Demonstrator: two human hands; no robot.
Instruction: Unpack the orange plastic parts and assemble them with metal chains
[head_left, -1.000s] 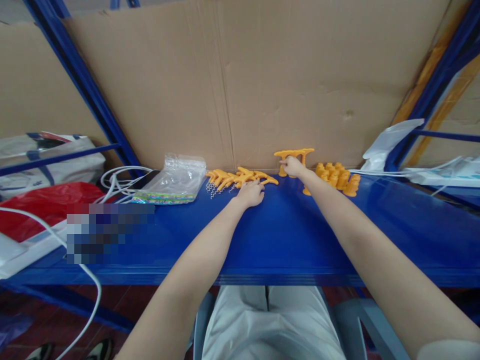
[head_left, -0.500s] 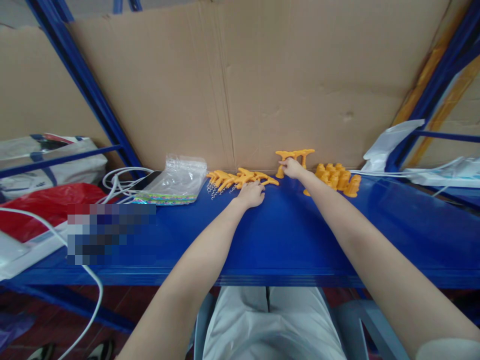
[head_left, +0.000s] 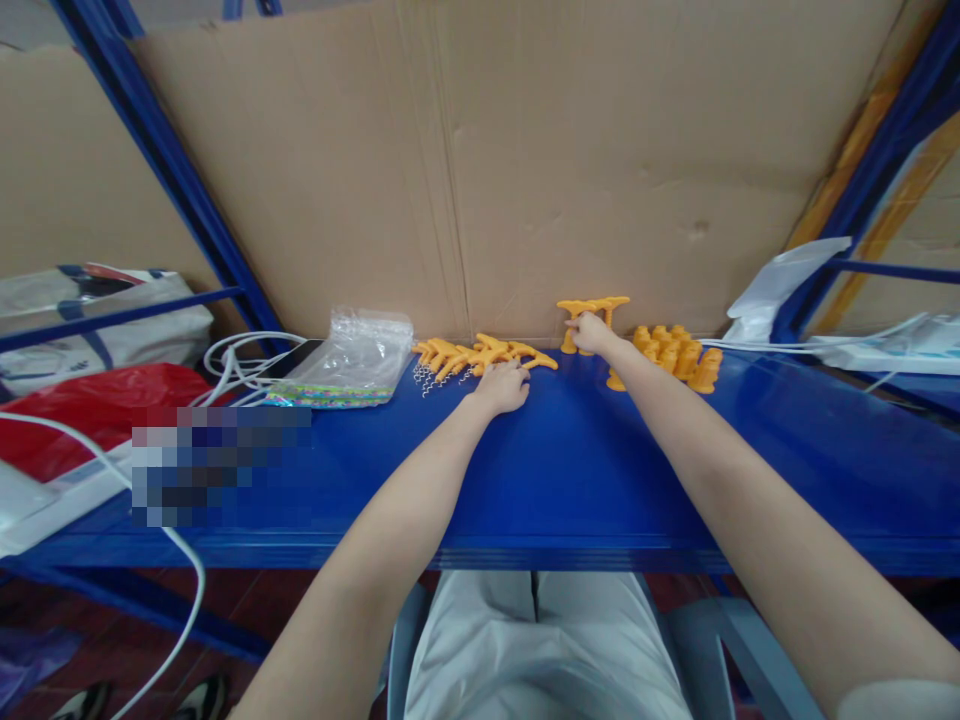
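Observation:
My right hand (head_left: pixel 592 333) is closed round the lower part of an upright orange corkscrew (head_left: pixel 576 305) by the cardboard. Its T-shaped handle shows above my fingers. Close beside it stand other assembled orange corkscrews (head_left: pixel 616 301). My left hand (head_left: pixel 504 387) lies with its fingers spread on the near edge of a pile of loose orange corkscrew handles (head_left: pixel 442 358). Metal spirals (head_left: pixel 426 380) stick out from the pile toward me. To the right of my right wrist, several orange corkscrew sleeves (head_left: pixel 666 348) stand in a group, partly hidden by my forearm.
Clear plastic bags (head_left: pixel 352 360) lie left of the pile. White cables (head_left: pixel 225 365) and a red bag (head_left: pixel 112 410) are farther left. A cardboard sheet (head_left: pixel 562 150) backs the blue table (head_left: pixel 570 470). Blue posts (head_left: pixel 180 190) frame the sides.
My right hand has shifted slightly right, and the upright corkscrew in it has moved closer to the ones beside it. My left hand stays on the pile.

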